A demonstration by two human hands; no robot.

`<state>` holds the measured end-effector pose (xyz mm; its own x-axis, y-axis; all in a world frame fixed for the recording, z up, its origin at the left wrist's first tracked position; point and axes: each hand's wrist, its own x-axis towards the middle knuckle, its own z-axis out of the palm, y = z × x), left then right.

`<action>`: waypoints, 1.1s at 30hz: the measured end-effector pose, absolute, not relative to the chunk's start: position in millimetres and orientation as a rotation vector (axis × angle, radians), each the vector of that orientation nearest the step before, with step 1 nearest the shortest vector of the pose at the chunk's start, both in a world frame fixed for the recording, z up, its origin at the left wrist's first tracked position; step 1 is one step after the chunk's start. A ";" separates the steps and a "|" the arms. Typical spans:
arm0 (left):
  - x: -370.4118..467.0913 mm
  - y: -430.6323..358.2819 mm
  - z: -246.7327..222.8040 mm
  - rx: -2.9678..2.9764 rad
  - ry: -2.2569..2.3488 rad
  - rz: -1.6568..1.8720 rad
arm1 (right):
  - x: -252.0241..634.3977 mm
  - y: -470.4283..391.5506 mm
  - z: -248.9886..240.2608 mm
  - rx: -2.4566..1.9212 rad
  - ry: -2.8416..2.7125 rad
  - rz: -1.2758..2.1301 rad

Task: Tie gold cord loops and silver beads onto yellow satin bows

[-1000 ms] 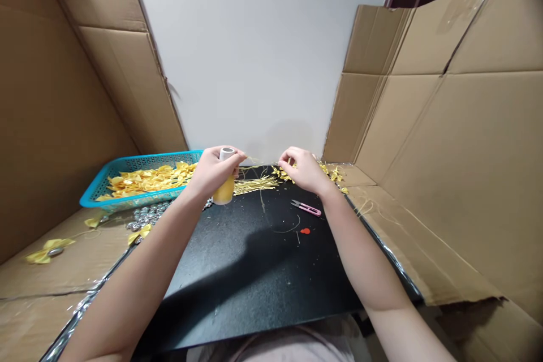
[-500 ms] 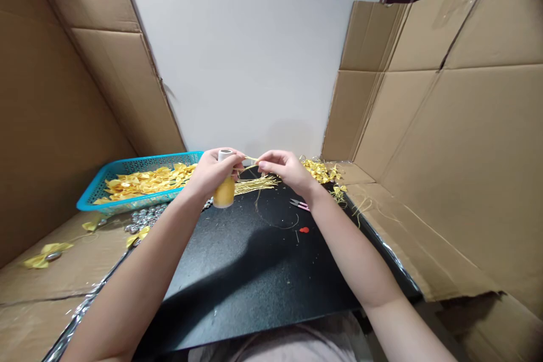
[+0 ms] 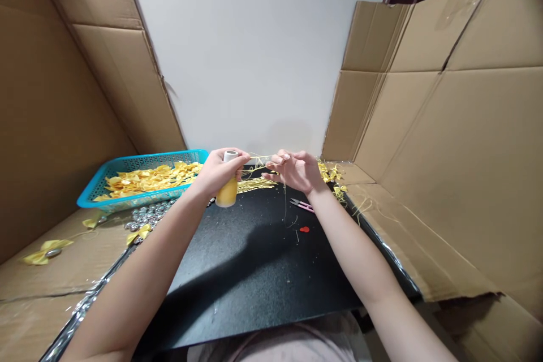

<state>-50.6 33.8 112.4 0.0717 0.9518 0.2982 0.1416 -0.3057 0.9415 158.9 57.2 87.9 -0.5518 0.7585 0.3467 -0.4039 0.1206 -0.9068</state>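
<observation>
My left hand (image 3: 220, 172) is closed around a spool of yellow thread (image 3: 227, 192) with a white top, and its thumb and forefinger pinch a yellow cord (image 3: 261, 157). The cord stretches across to my right hand (image 3: 299, 171), whose thumb and fingertips are pinched on it, palm turned up. A thin strand hangs from my right hand down to the black tabletop. Beneath the hands lies a bundle of yellow cords (image 3: 257, 184).
A blue basket (image 3: 91, 188) of yellow bows stands at the left, with silver beads (image 3: 146, 218) beside it. Pink-handled snips (image 3: 302, 205) and a red piece (image 3: 304, 229) lie on the black table (image 3: 254, 294). More yellow bows (image 3: 333, 172) are at right, near cardboard walls.
My right hand has moved right, away from my left, and turned its palm up. The cord between them is longer. The thin strand from the table now hangs from my right hand.
</observation>
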 end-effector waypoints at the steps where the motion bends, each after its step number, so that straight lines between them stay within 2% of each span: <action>1: -50.1 33.8 112.0 1.577 1.120 1.325 | 156.9 58.9 85.4 -0.375 -1.428 1.573; 6: -47.4 37.6 109.1 1.515 1.085 1.332 | 145.4 58.1 81.0 -0.531 -1.433 1.395; 14: -50.4 47.4 97.6 1.445 0.857 0.933 | 145.4 53.2 83.4 -0.555 -1.664 1.403; 22: -51.4 60.8 95.0 1.249 0.821 1.292 | 150.7 63.5 81.7 -0.589 -1.440 1.564; 27: -52.3 59.5 95.4 1.240 0.756 1.181 | 149.1 63.0 82.4 -0.701 -1.483 1.773; 30: -53.6 56.8 94.7 1.325 0.896 1.079 | 151.1 63.0 84.7 -0.643 -1.402 1.678; 33: -54.7 56.4 93.6 1.419 1.008 1.096 | 152.0 64.2 86.9 -0.761 -1.253 1.448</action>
